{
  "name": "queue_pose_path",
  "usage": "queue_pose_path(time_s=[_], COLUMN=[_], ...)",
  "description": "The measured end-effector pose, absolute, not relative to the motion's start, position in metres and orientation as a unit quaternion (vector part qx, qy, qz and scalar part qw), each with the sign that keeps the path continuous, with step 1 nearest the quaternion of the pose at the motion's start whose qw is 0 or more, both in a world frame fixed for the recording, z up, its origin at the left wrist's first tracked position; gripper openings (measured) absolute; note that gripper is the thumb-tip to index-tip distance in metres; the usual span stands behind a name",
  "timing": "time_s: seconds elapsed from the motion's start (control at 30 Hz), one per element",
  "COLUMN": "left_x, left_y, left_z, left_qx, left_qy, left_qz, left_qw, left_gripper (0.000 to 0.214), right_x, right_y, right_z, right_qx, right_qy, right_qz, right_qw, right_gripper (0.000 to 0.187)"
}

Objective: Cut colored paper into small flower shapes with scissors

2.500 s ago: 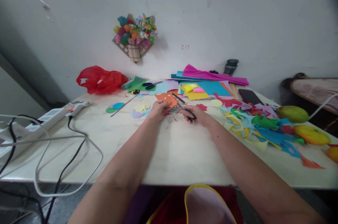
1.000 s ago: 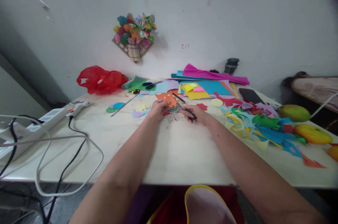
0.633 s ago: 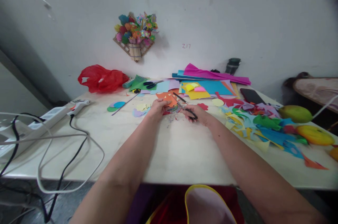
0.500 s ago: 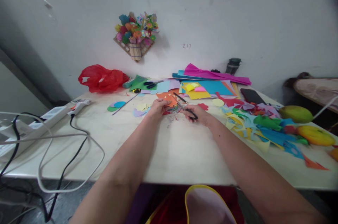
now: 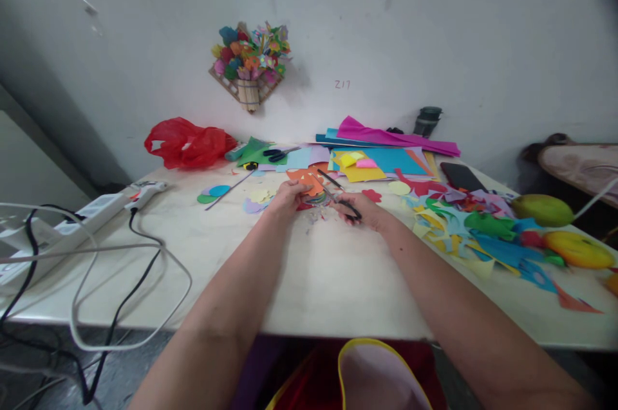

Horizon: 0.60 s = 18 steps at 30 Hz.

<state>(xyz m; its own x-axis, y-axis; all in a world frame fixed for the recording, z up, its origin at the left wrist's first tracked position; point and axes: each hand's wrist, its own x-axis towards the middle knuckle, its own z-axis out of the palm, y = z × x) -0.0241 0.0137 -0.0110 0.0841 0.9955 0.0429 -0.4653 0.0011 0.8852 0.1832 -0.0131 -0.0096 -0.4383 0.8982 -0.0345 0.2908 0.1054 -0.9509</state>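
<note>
My left hand [image 5: 288, 196] is closed on a piece of orange paper [image 5: 313, 183], gripped at its left edge. My right hand [image 5: 363, 210] is wrapped round a pair of black-handled scissors [image 5: 348, 207], whose blades point up and left to the orange paper. Whether the blades are cutting into it is too small to tell. Small paper snippets [image 5: 316, 215] lie on the table below the hands. A dark pen or pencil [image 5: 330, 179] rests just beyond the scissors. Right of it lies a red flower-shaped cutout [image 5: 371, 195].
Coloured scraps [image 5: 463, 230] spread over the right side, near a phone [image 5: 461, 176] and a yellow mango-like fruit [image 5: 578, 249]. Paper sheets [image 5: 396, 161] and a second pair of scissors [image 5: 277, 154] lie at the back. A red plastic bag [image 5: 186, 145] and power strip [image 5: 91, 217] are left.
Both hands keep nearly the same place, still holding the orange paper and the scissors. The whole view has shifted very slightly.
</note>
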Motion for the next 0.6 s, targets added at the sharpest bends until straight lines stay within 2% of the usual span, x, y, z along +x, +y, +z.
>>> queue_pose_path(time_s=[0.6], left_x=[-0.0254], left_y=[0.0156], left_z=[-0.0124], left_qx=[0.391], left_qy=[0.335], left_qz=[0.583], left_qw=[0.628], left_gripper=[0.015], right_x=[0.1834], right_y=[-0.0130], right_z=[-0.0100], right_qx=[-0.431], right_qy=[-0.687], right_qz=[0.501], right_qw=[0.303], right_gripper=[0.027])
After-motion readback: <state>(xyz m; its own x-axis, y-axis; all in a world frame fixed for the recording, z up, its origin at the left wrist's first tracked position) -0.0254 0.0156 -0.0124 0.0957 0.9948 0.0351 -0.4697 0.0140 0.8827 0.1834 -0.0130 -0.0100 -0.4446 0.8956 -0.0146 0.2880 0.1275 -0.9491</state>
